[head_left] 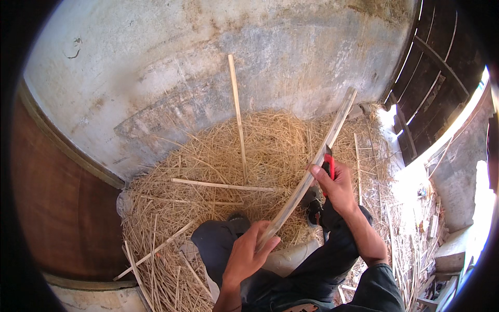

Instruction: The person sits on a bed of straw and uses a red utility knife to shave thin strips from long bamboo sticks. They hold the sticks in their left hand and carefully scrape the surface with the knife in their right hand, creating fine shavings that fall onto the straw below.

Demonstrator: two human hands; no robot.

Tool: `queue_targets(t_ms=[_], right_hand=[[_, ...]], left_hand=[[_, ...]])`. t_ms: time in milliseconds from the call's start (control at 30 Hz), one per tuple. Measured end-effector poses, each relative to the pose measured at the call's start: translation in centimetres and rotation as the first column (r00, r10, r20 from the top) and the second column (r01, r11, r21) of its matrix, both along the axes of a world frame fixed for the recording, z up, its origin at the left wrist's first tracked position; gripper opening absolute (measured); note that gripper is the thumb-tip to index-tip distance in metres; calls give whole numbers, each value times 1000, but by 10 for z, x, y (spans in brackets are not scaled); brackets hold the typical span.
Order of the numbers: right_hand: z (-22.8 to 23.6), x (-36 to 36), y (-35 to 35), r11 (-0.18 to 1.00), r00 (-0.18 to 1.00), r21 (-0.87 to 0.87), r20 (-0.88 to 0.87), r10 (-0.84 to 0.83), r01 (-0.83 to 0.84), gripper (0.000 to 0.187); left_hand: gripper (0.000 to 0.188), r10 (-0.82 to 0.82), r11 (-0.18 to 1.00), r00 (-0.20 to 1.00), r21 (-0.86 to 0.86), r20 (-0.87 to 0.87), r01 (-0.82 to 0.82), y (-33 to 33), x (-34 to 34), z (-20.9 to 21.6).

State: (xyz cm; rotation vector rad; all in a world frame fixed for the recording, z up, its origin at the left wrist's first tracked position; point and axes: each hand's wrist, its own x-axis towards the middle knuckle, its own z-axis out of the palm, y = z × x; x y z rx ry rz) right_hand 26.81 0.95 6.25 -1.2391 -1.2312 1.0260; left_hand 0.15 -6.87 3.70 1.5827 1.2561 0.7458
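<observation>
A long, pale wooden strip (307, 179) slants from my lap up to the right, its far end in front of the wall. My left hand (248, 250) is closed around the near end, by my knee. Farther up, my right hand (337, 186) grips a red and black utility knife (329, 162) against the strip's right side, with the thumb pressed on the wood. The knife's blade is mostly hidden by the strip and my fingers.
Straw and shavings (275, 132) cover the floor around my legs. One thin stick (236, 104) leans on the stained wall (182, 67); another stick (228, 185) lies crosswise. A brown panel (67, 203) stands left, dark slatted boards (436, 62) at upper right, and a concrete block (451, 249) lower right.
</observation>
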Motion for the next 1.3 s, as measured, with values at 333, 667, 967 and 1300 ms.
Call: queue_targets(t_ms=[333, 667, 967, 1300], right_hand=[[-23, -4, 6, 967, 999, 249, 5, 50, -49, 30], [-22, -18, -20, 793, 680, 524, 706, -199, -312, 31], [-19, -28, -25, 799, 650, 527, 721, -241, -289, 30], [-17, -25, -22, 790, 632, 554, 717, -294, -260, 29]], left_hand=[[33, -31, 999, 996, 13, 79, 30, 20, 12, -8], [40, 108, 991, 989, 69, 103, -116, 22, 26, 6], [39, 194, 949, 980, 262, -44, -176, 19, 41, 1], [35, 209, 939, 968, 304, -137, -160, 15, 34, -1]])
